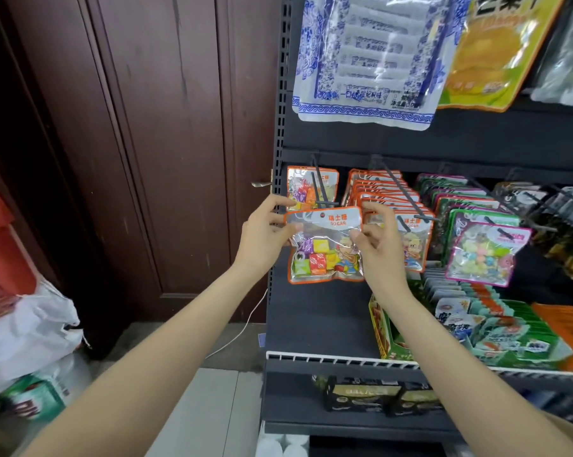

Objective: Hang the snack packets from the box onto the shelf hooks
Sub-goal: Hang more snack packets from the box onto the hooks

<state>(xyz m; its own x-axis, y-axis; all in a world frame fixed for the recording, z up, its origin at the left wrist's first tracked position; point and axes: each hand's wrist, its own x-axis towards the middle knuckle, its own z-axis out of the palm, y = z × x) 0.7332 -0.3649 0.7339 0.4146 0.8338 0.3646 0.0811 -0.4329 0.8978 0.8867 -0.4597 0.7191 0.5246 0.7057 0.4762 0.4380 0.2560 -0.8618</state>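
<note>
Shelf-front: both hands' fingers (357,240) pinch candy packet (324,245) (seemingly unhooked).

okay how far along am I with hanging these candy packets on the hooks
Done: one orange packet hangs on the leftmost hook, and the next hook carries a full row. In hand: the left hand and right hand pinch another candy packet, not yet hooked. The box is out of view, so what remains is unclear.

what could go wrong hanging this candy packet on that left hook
1. The hook tip sits just above the packet; it could miss the small hole and poke the header.
2. Left hand and right hand pinch only the top corners, so the packet might slip or twist.
</note>
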